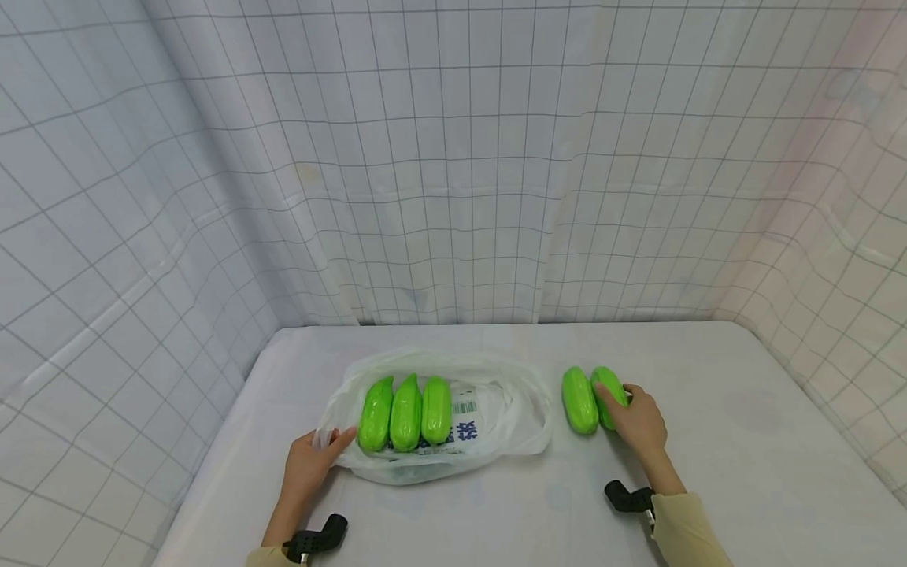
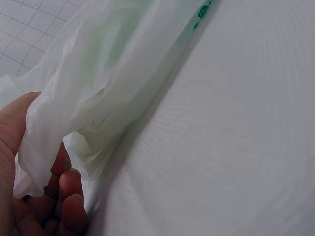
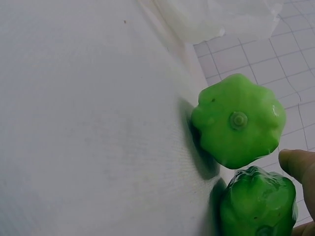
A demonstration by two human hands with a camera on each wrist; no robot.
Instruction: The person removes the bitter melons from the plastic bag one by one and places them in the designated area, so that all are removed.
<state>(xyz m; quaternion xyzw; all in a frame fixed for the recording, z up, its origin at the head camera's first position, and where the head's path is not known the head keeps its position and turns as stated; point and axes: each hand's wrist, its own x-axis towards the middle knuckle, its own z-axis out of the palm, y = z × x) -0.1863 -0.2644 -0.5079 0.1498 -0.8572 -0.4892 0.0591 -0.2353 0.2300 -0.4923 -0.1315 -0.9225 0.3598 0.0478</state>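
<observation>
A white plastic bag (image 1: 524, 417) lies spread open on the table, with three bright green ribbed gourds (image 1: 406, 416) side by side in its left half. My left hand (image 1: 309, 465) pinches the bag's left rim; in the left wrist view the thin plastic (image 2: 44, 132) passes between thumb and curled fingers. Right of the bag, a loose green gourd (image 1: 579, 400) lies on the table. Close beside it is another gourd (image 3: 258, 204), wrapped in clear film, which my right hand (image 1: 641, 421) grips from the right side, thumb over its top.
The white-covered table (image 1: 496, 520) runs back to a checked white curtain (image 1: 453, 197), which also hangs on both sides. Inside the bag, printed lettering and a barcode (image 1: 464, 407) show right of the gourds. Black wrist mounts (image 1: 627, 498) sit on both forearms.
</observation>
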